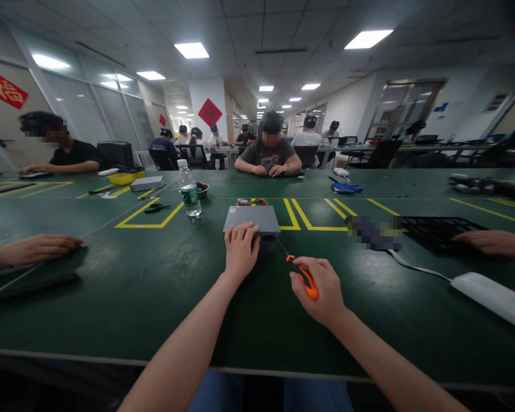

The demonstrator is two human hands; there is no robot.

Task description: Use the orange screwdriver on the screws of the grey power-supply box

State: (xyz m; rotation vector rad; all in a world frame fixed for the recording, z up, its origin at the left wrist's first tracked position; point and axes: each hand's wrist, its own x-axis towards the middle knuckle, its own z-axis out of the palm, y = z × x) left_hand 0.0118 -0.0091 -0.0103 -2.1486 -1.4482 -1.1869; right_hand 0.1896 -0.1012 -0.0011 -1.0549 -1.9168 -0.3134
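A flat grey metal box [253, 220] lies on the green table [154, 297] straight in front of me. My left hand [241, 250] rests on its near edge, fingers curled over the top. My right hand [317, 289] is closed around an orange-and-black screwdriver [302, 277]. Its thin shaft points up and left toward the box's near right corner. Both of my forearms reach in from the bottom of the view.
A water bottle [190, 194], scissors [157, 208] and a small bowl [202, 189] sit beyond the box on the left. A white power strip [493, 297] and black keyboard [438, 230] lie right. Other people's hands rest at the left [38, 250] and right [493, 241] edges. A person [269, 150] sits opposite.
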